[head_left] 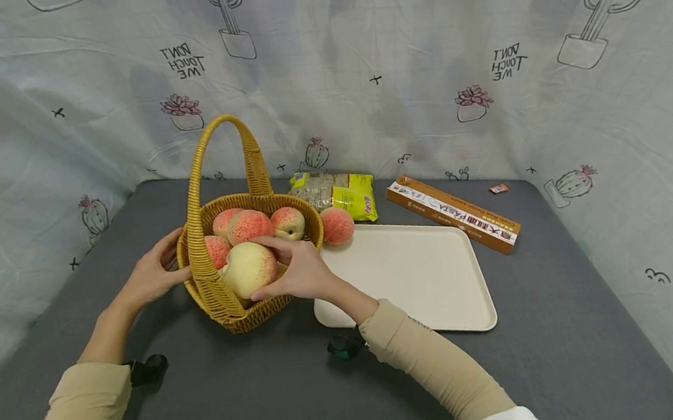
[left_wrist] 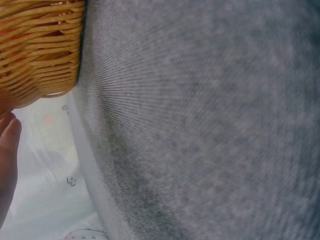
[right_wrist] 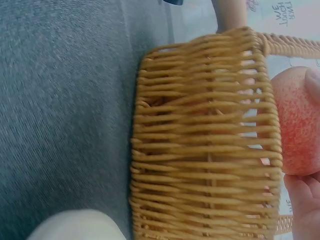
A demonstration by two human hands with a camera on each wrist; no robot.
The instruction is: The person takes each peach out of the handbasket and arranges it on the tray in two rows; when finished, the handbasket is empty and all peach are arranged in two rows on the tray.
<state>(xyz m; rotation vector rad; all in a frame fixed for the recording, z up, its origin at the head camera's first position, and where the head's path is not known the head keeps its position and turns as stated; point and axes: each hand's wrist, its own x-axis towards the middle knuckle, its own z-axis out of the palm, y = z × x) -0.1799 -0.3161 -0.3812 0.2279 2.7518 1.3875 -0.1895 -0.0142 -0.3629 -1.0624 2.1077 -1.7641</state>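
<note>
A wicker basket (head_left: 250, 320) with a tall arched handle stands on the table, with several peaches inside. At its near side my right hand (head_left: 302, 267) grips a pale yellow peach (head_left: 249, 270) between thumb and fingers, level with the rim. The right wrist view shows the same peach (right_wrist: 297, 122) with a red-speckled side, just past the woven wall. On the far left, my left hand (head_left: 154, 271) holds the basket's rim, thumb outside; its other fingertips are partly hidden behind the rim. One more peach (head_left: 337, 226) sits outside, right of the basket.
A cream tray (head_left: 416, 277) lies right of the basket. Behind it are a yellow-and-clear food packet (head_left: 337, 193) and a long brown pasta box (head_left: 454, 213). A small orange wrapper (head_left: 499, 189) lies near the back right edge. A printed curtain (head_left: 359, 66) hangs around the grey table.
</note>
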